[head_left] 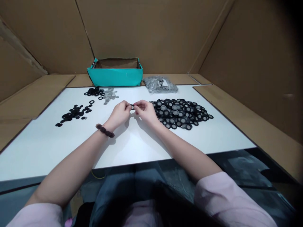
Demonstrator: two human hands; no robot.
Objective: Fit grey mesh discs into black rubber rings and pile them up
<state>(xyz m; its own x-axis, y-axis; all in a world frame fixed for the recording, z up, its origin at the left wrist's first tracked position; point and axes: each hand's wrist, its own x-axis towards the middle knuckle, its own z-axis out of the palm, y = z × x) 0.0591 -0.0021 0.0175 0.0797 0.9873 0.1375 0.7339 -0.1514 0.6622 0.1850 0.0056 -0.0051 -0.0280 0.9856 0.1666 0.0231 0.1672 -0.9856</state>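
Walls (151, 31): three, of cardboard, at the back, the left and the right.
Table (151, 148): one, with white top.
Arms: two, bare below the two pink sleeves (217, 192), and both reach over the table.
Box (115, 78): one, teal outside, brown inside, open at the top; it stands at the far edge.
Heap (182, 115): one, of dark rounds with grey centres, just right of the hands; they overlap too much for counting.
Bag (161, 85): one, clear, with grey contents and one white label, to the right of the box.
Hands: two, near each other above the table, the left hand (120, 114) and the right hand (145, 111).
Small piles: three, all on the left side: black rings (94, 91), grey discs (110, 95) beside them, black discs (75, 112) nearer; their pieces I cannot count exactly.
Bracelet (105, 131): one, dark, on the left wrist.
Loose rings (90, 102): two, black; one lies beside the grey discs, one between the black piles.
Held piece (132, 105): one, dark, between the hands; thumb and forefinger of each pinch its edge.
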